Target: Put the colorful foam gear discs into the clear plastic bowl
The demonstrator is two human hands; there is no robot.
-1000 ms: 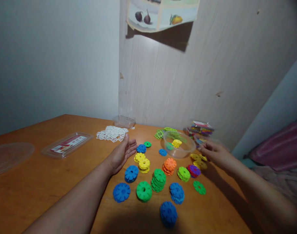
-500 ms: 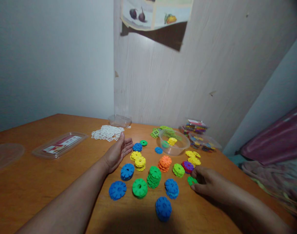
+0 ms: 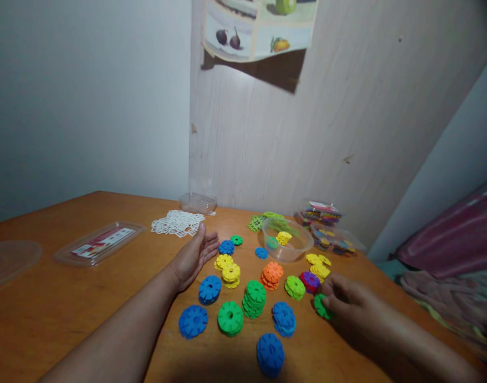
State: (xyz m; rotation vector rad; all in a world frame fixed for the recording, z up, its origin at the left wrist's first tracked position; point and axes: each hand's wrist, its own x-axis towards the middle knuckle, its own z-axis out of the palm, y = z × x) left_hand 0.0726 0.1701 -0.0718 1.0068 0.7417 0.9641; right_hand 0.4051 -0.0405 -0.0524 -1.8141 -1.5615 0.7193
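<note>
My right hand [image 3: 347,300] is closed on a green notched disc [image 3: 321,307], its thumb and finger at the disc's right edge. Just beyond it are a purple and red stack [image 3: 310,282] and yellow discs [image 3: 319,272]. My left hand [image 3: 195,258] rests on its edge with fingers stretched out and nothing in it. Nearest its fingertips lies a blue disc pile [image 3: 226,247]. Between my hands stand stacks of notched discs: green [image 3: 254,299], orange [image 3: 272,275], lime [image 3: 295,287], yellow [image 3: 231,275] and blue [image 3: 283,319].
A clear round tub [image 3: 288,250] with a few discs stands at the back. White lattice pieces [image 3: 178,223] lie beyond my left hand. A clear lid [image 3: 101,244] is at left, a clear tray [image 3: 198,202] behind. Packed plastic boxes [image 3: 322,213] stand at back right.
The view has tilted up a little, so everything sits lower. My right hand has moved slightly right and nearer with the green disc. My left hand has stayed in place.
</note>
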